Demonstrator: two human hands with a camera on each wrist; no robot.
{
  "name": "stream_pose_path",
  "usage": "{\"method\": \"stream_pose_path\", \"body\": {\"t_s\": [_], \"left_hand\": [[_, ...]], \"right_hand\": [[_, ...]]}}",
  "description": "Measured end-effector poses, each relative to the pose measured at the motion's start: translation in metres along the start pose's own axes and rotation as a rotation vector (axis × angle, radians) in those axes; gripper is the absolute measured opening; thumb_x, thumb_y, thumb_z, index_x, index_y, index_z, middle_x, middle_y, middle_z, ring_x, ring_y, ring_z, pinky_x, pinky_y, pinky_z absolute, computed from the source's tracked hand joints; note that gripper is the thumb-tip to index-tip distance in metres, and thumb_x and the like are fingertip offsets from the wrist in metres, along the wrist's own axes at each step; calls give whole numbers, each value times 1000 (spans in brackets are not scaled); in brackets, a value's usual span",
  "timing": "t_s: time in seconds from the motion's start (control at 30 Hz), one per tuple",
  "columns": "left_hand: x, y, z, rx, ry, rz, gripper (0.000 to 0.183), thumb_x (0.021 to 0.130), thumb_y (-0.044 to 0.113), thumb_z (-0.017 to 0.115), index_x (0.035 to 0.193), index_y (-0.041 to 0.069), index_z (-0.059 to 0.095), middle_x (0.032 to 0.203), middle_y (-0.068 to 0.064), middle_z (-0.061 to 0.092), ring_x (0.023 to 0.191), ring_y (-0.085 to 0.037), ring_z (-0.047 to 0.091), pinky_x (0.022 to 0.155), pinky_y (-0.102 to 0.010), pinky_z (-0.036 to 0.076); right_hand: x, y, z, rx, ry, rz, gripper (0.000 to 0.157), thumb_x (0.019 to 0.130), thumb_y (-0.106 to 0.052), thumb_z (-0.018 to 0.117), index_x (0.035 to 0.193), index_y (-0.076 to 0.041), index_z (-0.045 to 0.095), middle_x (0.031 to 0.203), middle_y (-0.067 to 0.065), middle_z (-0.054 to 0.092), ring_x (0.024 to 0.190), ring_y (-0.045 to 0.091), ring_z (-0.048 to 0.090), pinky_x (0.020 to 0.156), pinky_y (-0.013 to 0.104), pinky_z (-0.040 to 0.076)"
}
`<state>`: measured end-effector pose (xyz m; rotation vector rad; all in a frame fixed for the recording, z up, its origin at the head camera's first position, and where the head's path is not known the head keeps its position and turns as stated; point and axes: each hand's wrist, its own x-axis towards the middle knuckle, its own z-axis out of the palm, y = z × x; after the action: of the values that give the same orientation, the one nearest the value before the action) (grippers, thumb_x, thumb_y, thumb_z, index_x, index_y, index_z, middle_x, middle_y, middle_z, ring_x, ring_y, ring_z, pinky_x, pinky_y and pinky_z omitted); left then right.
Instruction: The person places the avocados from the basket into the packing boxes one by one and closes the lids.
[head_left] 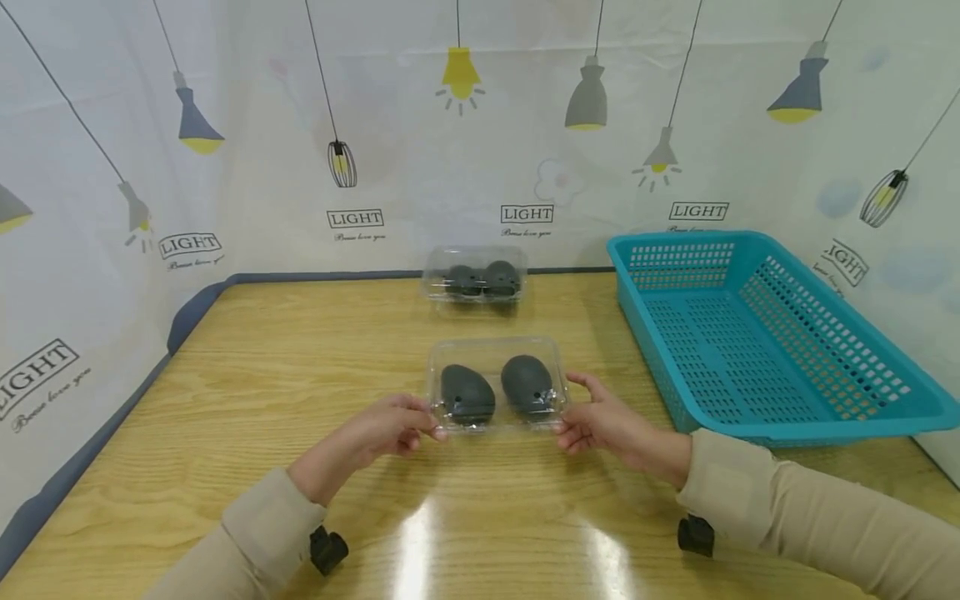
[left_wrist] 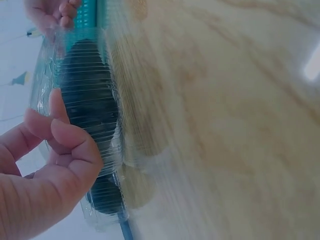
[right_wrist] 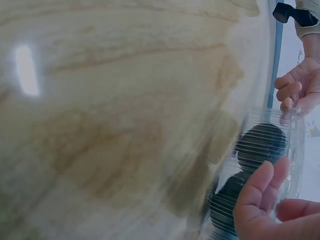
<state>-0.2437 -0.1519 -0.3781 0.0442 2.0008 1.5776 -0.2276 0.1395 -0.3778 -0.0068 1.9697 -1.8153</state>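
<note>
A clear plastic clamshell box holds two dark egg-shaped fruits that look like avocados. At its near left corner my left hand pinches the rim. My right hand grips the opposite near corner, one finger lying along the side. The ridged side of the box shows in the left wrist view, beside the curled left fingers. In the right wrist view, the right hand is bent about the box's end. Whether the box touches the table cannot be told.
Behind it, by the table's back edge, stands a second clear box with two similar dark fruits. A turquoise perforated basket sits on the right. The wooden table meets a lamp-printed cloth backdrop.
</note>
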Motion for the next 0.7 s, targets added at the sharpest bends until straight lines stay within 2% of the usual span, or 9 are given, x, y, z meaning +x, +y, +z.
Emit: {"method": "stream_pose_path", "body": {"t_s": [0.07,0.13,0.23,0.33,0.4,0.57,0.7], "left_hand": [[0,1,-1,25,11,-9,34,91,8,49,121,-8,42,86,-9,67,51,-4,43,52,-21,35],[-2,3,-2,91,37,-8,44,90,11,52,128,-7,37,94,-12,65,55,-7,48,54,-22,39],[-7,8,-4,252,101,41,61,88,14,55,138,-5,25,112,-20,59,76,-19,60,66,-31,49],[-12,17,-2,466,194,142,66,89,16,57,141,-3,21,128,-24,47,106,-35,54,84,-45,48],[-14,23,5,658,260,229,64,89,19,59,141,-2,27,132,-25,43,116,-40,46,91,-51,43],[-13,26,29,1113,361,440,59,84,34,65,133,8,46,134,-21,43,121,-42,41,96,-55,37],[-7,23,44,1301,427,513,57,81,43,66,130,18,52,134,-18,44,120,-46,40,93,-58,39]], "right_hand": [[1,-1,0,-19,-1,3,71,89,1,41,146,-6,-2,74,6,62,58,12,60,63,29,52],[1,-1,0,-35,0,7,71,90,1,41,146,-6,-2,74,6,63,58,12,60,63,30,53],[2,-2,2,-43,-4,12,70,90,0,42,146,-6,0,76,7,63,58,12,60,63,30,53],[5,-3,7,-43,-14,9,69,91,0,41,146,-6,0,79,8,63,59,11,60,62,30,53],[7,-4,11,-48,-12,7,69,91,-1,41,146,-6,0,81,9,63,60,11,60,62,29,53],[15,-7,23,-62,1,2,67,92,-3,41,146,-7,1,87,12,63,60,10,60,62,29,53],[23,-9,33,-75,4,-2,64,94,-4,40,147,-7,2,93,16,63,60,9,60,63,30,53]]}}
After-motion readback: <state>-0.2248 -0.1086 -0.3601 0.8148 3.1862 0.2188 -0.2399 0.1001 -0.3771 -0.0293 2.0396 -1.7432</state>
